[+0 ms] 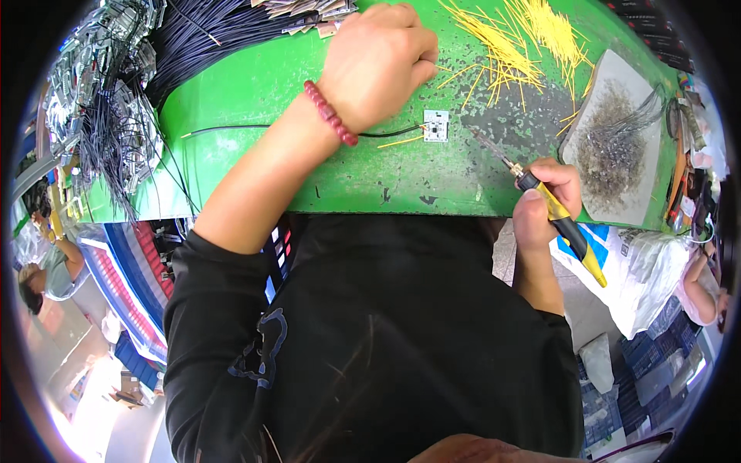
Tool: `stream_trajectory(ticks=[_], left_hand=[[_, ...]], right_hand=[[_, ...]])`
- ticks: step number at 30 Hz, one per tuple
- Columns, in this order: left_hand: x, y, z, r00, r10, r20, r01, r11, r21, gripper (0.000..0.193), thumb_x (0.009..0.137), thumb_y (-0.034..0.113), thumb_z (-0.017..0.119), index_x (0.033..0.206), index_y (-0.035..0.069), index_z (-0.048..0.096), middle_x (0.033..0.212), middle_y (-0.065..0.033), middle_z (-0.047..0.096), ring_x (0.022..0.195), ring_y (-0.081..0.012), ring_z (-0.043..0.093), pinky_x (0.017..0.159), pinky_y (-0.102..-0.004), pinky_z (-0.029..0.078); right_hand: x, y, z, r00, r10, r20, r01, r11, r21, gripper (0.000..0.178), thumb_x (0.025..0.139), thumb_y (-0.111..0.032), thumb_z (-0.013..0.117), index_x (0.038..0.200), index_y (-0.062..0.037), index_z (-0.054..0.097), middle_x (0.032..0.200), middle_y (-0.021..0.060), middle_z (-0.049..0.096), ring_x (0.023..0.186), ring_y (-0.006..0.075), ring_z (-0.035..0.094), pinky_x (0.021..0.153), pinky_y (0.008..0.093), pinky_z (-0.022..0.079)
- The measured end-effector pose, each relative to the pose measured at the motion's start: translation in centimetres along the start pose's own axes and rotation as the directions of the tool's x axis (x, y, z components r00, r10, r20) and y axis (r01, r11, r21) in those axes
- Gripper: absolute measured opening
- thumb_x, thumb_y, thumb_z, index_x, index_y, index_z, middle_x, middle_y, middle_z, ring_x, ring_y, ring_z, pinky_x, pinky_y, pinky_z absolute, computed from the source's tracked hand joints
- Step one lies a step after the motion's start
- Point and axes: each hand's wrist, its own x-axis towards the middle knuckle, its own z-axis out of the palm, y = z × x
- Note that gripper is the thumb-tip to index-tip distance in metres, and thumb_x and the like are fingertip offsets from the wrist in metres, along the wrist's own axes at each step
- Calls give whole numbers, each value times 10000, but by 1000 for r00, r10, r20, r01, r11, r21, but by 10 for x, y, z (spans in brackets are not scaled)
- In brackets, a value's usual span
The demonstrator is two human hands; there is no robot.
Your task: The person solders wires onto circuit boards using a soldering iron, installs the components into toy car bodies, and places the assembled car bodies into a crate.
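In my right hand [546, 197] is a yellow-and-black soldering iron [570, 230], its thin tip pointing left over the green table. A small white circuit board [436, 126] lies to the left of that tip. From the board's left side run a black cable [224, 127], which passes under my left forearm, and a short yellow wire [401, 142]. My left hand [378, 65], with a red bead bracelet at the wrist, is raised beyond the board with its fingers curled in. What its fingertips hold, if anything, is hidden. Loose yellow wires [494, 58] lie just right of it.
A grey slab [594, 181] covered in dark debris and fine wire strands sits at the right. Bundled black cables [212, 54] fill the far left, beside a heap of metallic parts with wires [104, 85]. The green table's front edge [401, 213] runs close to my body.
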Motion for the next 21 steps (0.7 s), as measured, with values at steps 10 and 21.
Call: stream_trajectory(ticks=[10,21], left_hand=[[-35,28,-16,984,-169,-61,143,943,-301,102,784,49,700,841,30,618,777,-105,645,705,-261,625,660,-347,492],[-72,40,16,978,-56,-199,61,998,15,123,659,72,690,742,107,606,845,-24,569,801,-213,555,721,-358,392]], right_hand=[[0,-4,1,1000,0,-11,-1,998,-55,266,822,-210,639,931,-2,514,747,95,541,656,132,499,611,254,407],[-1,-3,17,996,75,43,-80,990,113,319,819,-245,715,933,-6,537,776,40,520,662,81,423,591,237,324]])
